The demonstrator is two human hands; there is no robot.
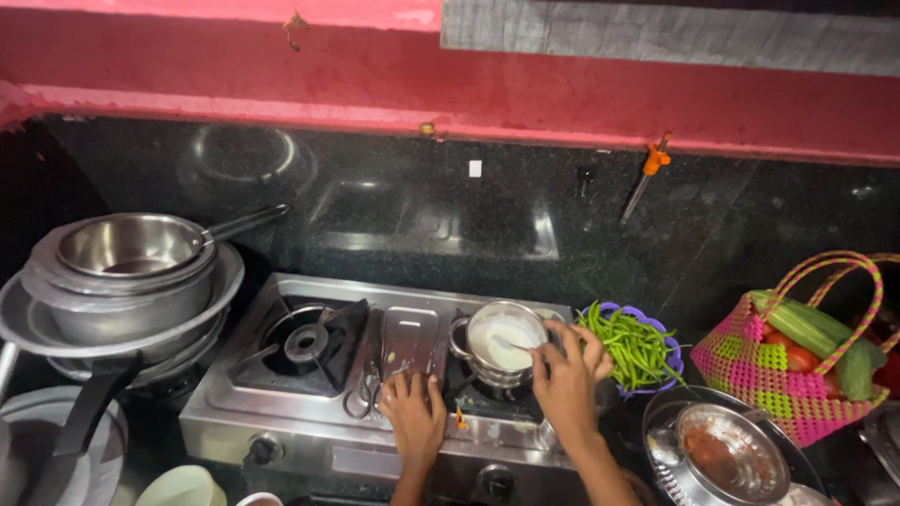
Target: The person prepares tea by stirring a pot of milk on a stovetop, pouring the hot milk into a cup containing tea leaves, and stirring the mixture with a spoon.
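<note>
Two bare forearms rise from the near edge onto a steel two-burner stove [309, 417]. The left hand [412, 412] lies palm down on the stove's flat middle panel, fingers spread and pointing away, wrist straight; it grasps nothing and just presses on the metal. A pair of scissors [361, 398] lies just left of it, touching or nearly touching the fingers.

The right hand [565, 375] is raised a little higher, wrist bent left, fingers pinched around the handle of a spoon [514, 345]. The spoon's far end dips into a small steel pot [497, 339] that sits on the right burner and holds a white liquid. The hand's knuckles hang over the pot's near-right rim.

Just right of the pot, a purple basket [667, 349] holds green chillies [626, 345]. Further right stands a pink and green woven bag [769, 375] with vegetables. At far left, steel pans [131, 272] are stacked. The left burner [305, 342] is bare.
</note>
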